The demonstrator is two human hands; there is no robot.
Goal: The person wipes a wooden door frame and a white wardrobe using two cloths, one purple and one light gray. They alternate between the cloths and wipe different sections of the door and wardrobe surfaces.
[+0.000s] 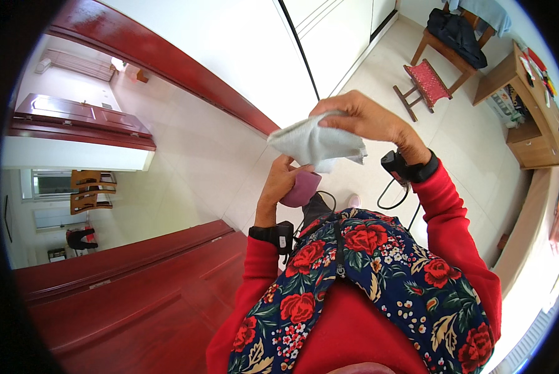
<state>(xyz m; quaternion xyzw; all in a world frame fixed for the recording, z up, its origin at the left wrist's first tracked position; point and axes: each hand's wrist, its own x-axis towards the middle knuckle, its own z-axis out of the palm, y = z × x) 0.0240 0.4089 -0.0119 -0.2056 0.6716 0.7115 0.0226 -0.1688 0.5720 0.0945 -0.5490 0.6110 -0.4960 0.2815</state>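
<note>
My right hand [361,117] grips a pale grey-green cloth [317,142] by its upper right part, fingers over its top edge. The cloth is folded and hangs in front of my body. Below it and to the left, my left hand [279,180] is closed around a mauve item [301,189], whose material I cannot tell. The left thumb and fingertips lie at the cloth's lower edge; whether they also pinch it I cannot tell. Both wrists wear black straps with small devices and cables.
A dark red door [167,313] stands at lower left, beside a doorway with a red frame [167,61]. White sliding panels [246,51] are ahead. At right are a small red-topped folding stool [427,84], a wooden chair [448,46] with a dark jacket, and a wooden desk [537,117].
</note>
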